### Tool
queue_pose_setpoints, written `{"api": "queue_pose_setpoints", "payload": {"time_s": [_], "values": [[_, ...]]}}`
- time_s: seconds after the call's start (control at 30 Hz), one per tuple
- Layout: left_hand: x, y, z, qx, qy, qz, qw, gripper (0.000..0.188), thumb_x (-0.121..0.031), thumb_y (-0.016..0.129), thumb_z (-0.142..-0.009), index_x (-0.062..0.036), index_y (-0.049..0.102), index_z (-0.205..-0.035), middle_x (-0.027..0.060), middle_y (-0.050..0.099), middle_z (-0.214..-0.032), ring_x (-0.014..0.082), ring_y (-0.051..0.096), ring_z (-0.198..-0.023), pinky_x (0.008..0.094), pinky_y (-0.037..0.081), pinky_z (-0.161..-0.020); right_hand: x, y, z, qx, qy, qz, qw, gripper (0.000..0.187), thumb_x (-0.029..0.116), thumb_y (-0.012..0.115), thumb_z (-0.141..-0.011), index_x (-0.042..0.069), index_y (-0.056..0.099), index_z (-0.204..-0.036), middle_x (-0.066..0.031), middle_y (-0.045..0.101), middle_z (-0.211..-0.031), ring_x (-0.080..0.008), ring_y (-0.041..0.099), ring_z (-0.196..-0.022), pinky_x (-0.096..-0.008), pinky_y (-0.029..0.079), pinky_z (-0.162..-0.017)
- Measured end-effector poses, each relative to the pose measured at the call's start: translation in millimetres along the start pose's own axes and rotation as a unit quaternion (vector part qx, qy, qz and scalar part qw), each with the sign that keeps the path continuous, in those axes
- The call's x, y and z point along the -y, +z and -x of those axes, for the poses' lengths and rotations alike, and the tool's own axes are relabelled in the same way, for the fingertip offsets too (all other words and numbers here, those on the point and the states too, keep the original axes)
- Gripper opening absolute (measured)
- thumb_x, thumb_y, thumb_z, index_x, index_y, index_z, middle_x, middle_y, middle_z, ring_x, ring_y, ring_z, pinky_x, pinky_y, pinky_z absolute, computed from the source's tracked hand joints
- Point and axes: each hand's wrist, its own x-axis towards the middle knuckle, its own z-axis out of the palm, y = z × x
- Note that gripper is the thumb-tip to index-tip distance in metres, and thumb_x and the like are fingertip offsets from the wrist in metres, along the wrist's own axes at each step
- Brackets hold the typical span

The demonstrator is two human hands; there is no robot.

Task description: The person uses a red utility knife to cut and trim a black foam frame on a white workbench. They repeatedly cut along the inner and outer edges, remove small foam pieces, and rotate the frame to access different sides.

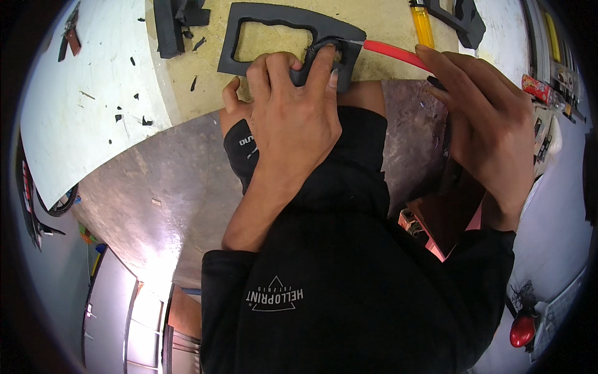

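A dark grey, foam-like flat piece (277, 14) with a large cut-out lies at the far side, above my lap. My left hand (289, 109) is closed on its near edge, with fingers pressing beside a smaller opening and a curved strip. My right hand (483, 103) grips a slim knife with a red handle (392, 53). The knife's thin metal tip points left and meets the right part of the foam piece, near my left fingertips. Exactly how deep the tip sits cannot be made out.
Under the foam piece is a yellowish board (205, 93), with a white sheet (68, 112) to the left. Black offcuts (168, 31) and small scraps lie around. A yellow see-through tool (422, 26) rests near the right hand. A red packet (536, 88) is at the right.
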Motion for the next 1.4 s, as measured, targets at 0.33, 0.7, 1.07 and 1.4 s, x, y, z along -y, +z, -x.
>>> {"api": "queue_pose_setpoints", "payload": {"time_s": [0.33,0.7,1.07,1.4], "values": [[1,0,0,0.004,0.003,0.003,1.0,0.032,-0.026,0.068,-0.087,-0.0227,0.069,-0.119,0.0063,0.048,-0.1,0.0269,0.047,-0.107,0.0619,0.03,-0.088,-5,15,-9,0.005,-0.015,0.013,1.0,0.049,-0.006,0.071,-0.074,0.008,0.07,-0.121,-0.011,0.071,-0.1,-0.0263,0.07,-0.084,-0.0377,0.058,-0.071],[3,2,0,-0.003,0.013,-0.006,1.0,0.033,-0.027,0.068,-0.088,-0.0225,0.069,-0.12,0.0071,0.048,-0.1,0.0283,0.048,-0.105,0.0651,0.032,-0.086,12,19,-5,0.009,0.002,0.064,0.998,0.048,-0.004,0.068,-0.076,0.007,0.068,-0.122,-0.0101,0.069,-0.099,-0.024,0.069,-0.079,-0.0363,0.056,-0.064],[4,-1,0,0.03,-0.002,-0.014,0.999,0.031,-0.033,0.059,-0.096,-0.0291,0.069,-0.125,0.0037,0.05,-0.101,0.0258,0.047,-0.107,0.057,0.026,-0.094,30,0,0,0.045,0.062,0.029,0.997,0.046,-0.003,0.071,-0.078,0.006,0.068,-0.124,-0.015,0.07,-0.099,-0.0284,0.072,-0.08,-0.037,0.058,-0.068],[6,1,-1,0.002,0.028,-0.006,1.0,0.03,-0.029,0.066,-0.091,-0.0234,0.07,-0.119,0.0058,0.047,-0.099,0.0259,0.047,-0.103,0.0622,0.031,-0.086,-6,4,0,-0.005,-0.004,0.003,1.0,0.044,-0.007,0.069,-0.079,0.006,0.071,-0.121,-0.0158,0.071,-0.105,-0.0278,0.072,-0.088,-0.0353,0.059,-0.073]]}}
